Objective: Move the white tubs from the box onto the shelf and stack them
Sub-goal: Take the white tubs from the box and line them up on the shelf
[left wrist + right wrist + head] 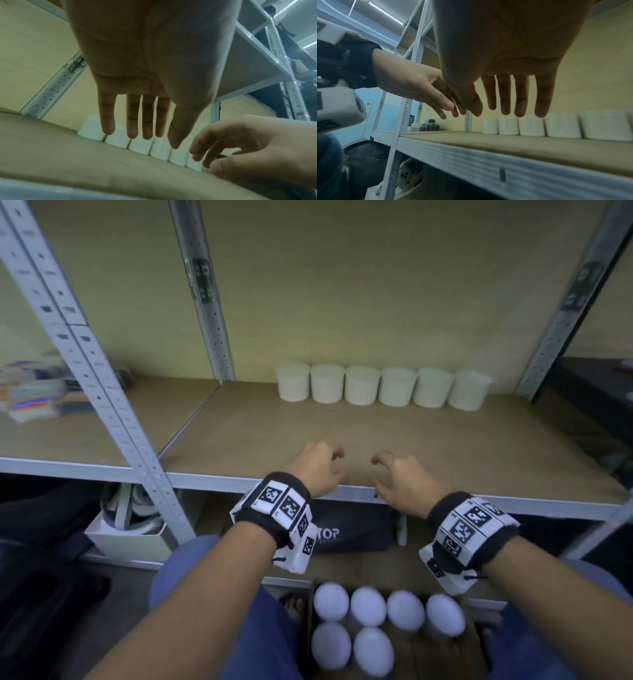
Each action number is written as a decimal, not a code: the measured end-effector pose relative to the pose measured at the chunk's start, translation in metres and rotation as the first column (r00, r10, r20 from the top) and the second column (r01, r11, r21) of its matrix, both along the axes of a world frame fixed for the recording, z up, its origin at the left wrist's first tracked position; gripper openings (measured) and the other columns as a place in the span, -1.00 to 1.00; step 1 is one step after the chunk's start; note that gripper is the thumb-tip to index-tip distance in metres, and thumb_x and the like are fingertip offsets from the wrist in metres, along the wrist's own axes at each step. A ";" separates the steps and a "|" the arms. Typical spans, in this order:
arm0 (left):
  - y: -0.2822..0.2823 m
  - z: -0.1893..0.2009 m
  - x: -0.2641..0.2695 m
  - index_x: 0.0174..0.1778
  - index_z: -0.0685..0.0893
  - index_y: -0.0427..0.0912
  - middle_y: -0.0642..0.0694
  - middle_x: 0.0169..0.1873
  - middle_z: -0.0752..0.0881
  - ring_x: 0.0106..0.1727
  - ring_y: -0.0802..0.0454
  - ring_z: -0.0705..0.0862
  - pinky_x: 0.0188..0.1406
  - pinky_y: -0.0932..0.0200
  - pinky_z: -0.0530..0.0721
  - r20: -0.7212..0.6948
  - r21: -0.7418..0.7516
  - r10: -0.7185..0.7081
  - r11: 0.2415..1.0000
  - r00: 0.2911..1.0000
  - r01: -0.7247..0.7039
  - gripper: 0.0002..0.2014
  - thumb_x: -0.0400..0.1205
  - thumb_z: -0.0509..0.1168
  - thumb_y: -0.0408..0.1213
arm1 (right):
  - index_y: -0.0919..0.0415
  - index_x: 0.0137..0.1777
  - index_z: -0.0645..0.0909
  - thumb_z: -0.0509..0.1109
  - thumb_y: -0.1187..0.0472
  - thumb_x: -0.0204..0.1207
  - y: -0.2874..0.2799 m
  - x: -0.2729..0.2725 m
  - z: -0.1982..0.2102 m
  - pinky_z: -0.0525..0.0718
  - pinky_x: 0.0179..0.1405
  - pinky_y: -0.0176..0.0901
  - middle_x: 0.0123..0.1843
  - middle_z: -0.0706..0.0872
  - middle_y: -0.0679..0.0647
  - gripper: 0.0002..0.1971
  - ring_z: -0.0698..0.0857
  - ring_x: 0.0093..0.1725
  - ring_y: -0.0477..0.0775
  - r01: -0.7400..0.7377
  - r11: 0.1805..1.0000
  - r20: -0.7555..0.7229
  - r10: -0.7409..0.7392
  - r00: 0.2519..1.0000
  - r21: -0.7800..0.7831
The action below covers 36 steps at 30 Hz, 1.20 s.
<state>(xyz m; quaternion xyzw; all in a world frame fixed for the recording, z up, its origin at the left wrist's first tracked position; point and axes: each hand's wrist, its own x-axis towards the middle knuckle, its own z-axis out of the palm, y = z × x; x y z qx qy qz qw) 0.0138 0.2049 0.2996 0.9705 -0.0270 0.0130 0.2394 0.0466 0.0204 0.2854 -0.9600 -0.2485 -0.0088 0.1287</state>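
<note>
One legible marking noted: white letters "TOP" on a dark bag under the shelf board, with its beginning hidden by the left wrist. A smaller line beneath is unreadable.

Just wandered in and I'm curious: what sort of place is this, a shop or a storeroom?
Probably a storeroom. Metal racking uprights carry plain board shelves, identical white tubs line the back, and more tubs wait in a cardboard box on the floor.

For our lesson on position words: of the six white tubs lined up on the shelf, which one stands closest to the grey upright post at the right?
The rightmost tub, the end of the row on the shelf; the five others stand further left.
</note>
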 end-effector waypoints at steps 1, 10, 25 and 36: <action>-0.004 -0.007 -0.007 0.34 0.60 -0.10 -0.09 0.27 0.64 0.33 -0.04 0.55 0.33 0.16 0.48 -0.020 0.004 -0.008 1.000 1.000 0.008 -0.63 0.59 0.33 -0.20 | 0.13 0.34 0.54 0.30 0.12 0.49 -0.004 -0.009 -0.006 0.58 0.32 0.03 0.31 0.64 0.11 -0.59 0.58 0.33 0.18 0.005 1.000 -0.008 -0.005 1.000 -0.004; -0.031 -0.097 -0.047 0.23 0.66 -0.14 -0.12 0.11 0.72 0.15 -0.05 0.68 0.13 0.21 0.58 -0.285 0.013 -0.084 0.996 0.955 0.091 -0.65 0.51 0.40 -0.21 | 0.10 0.27 0.54 0.29 0.09 0.47 -0.031 -0.049 -0.109 0.63 0.22 0.07 0.23 0.59 0.07 -0.63 0.55 0.29 0.16 -0.022 0.990 -0.229 -0.011 0.973 -0.141; -0.068 -0.265 -0.052 0.47 0.46 -0.25 -0.27 0.44 0.47 0.45 -0.21 0.49 0.37 0.00 0.48 -0.721 0.173 -0.036 0.957 0.692 0.231 -0.50 0.60 0.34 -0.24 | 0.12 0.51 0.35 0.32 -0.02 0.54 -0.035 -0.063 -0.272 0.56 0.35 0.14 0.50 0.41 0.17 -0.44 0.50 0.42 0.26 -0.030 0.945 -0.582 -0.175 0.794 -0.325; -0.070 -0.355 -0.087 0.55 0.31 0.05 -0.15 0.52 0.22 0.43 -0.39 0.35 0.35 -0.24 0.54 -0.629 0.258 0.027 0.950 0.777 0.175 -0.32 0.51 0.39 -0.07 | -0.10 0.54 0.28 0.41 -0.12 0.38 -0.026 -0.091 -0.344 0.42 0.45 0.21 0.55 0.25 0.14 -0.29 0.37 0.49 0.34 -0.042 0.951 -0.639 -0.173 0.749 -0.307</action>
